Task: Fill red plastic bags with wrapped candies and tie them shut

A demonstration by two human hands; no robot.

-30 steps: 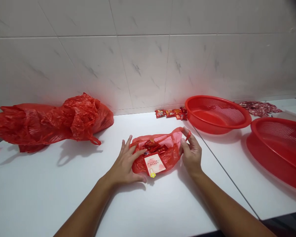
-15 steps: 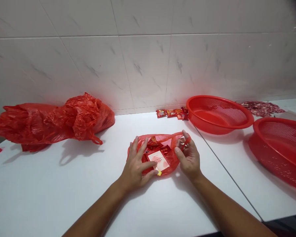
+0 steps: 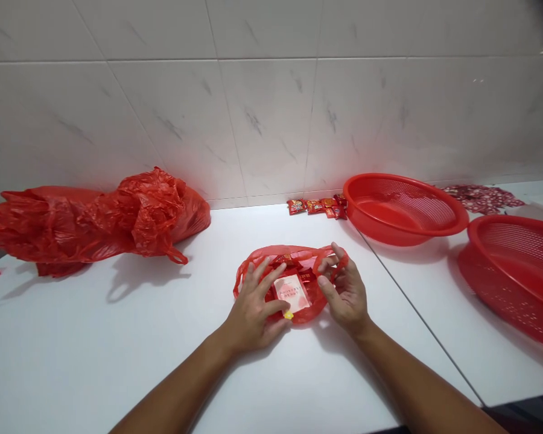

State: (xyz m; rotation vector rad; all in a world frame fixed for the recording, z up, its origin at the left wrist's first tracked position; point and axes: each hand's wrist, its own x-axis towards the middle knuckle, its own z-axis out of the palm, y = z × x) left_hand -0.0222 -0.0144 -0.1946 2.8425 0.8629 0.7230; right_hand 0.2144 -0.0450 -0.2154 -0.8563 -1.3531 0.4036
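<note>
On the white table (image 3: 117, 361), the left hand (image 3: 253, 310) lies spread over a red plastic bag (image 3: 310, 310), the right hand (image 3: 345, 292) pinches its handle (image 3: 326, 249), and tugging could tear it.

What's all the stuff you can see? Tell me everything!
Big stuffed plastic bag: one, red, left, by the wall.
Small plastic bag: one, red, middle of the table.
Card: one, pale pink, in the small bag.
Charm: one, yellow, at the card's bottom.
Snack packets: several, red and yellow, by the wall.
Mesh baskets: two, red, right.
Patterned wrappers: a pile, red and white, far right.
Table: white, under everything.
Wall tiles: many, white, behind.
Hands: two, on the small bag.
</note>
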